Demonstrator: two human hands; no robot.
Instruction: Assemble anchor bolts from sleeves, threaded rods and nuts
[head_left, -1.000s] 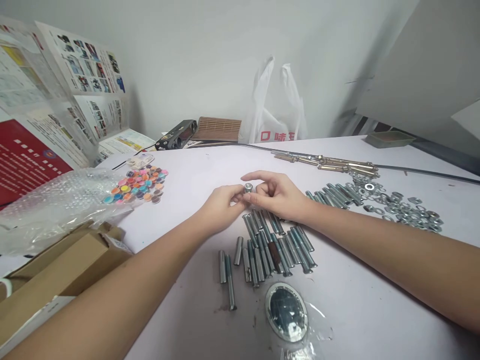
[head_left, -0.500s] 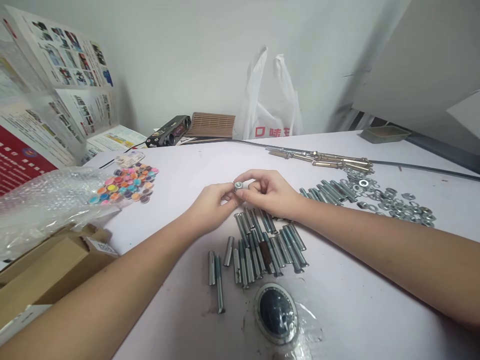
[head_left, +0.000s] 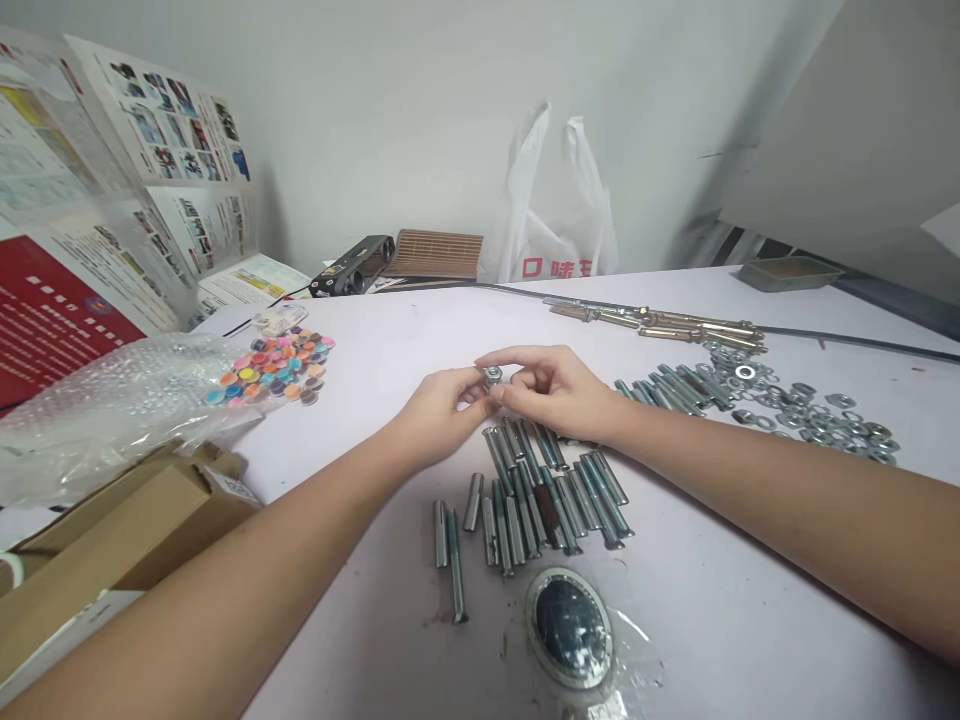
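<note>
My left hand [head_left: 444, 412] is closed, its thumb and fingers pinching an expansion bolt whose shaft is mostly hidden. A shiny hex nut [head_left: 493, 374] shows at the bolt's near end, between both hands. My right hand [head_left: 559, 392] has its thumb and index finger around that nut, the other fingers curled in. Just below the hands lie several loose metal sleeves [head_left: 474, 502] and flared bolts [head_left: 456, 570], in a rough cluster on the white table [head_left: 360, 640].
Nuts and washers [head_left: 814, 415] lie at the right beside more sleeves [head_left: 679, 388]; brass-coloured expansion bolts [head_left: 697, 335] are behind. Coloured discs [head_left: 281, 365], bubble wrap [head_left: 127, 400] and a cardboard box [head_left: 142, 545] sit left. A round dark disc [head_left: 568, 630] is in front; a plastic bag [head_left: 555, 220] stands behind.
The whole view has shifted slightly to the right. More of the nut's side shows between my fingertips, and both hands stay together on the bolt.
</note>
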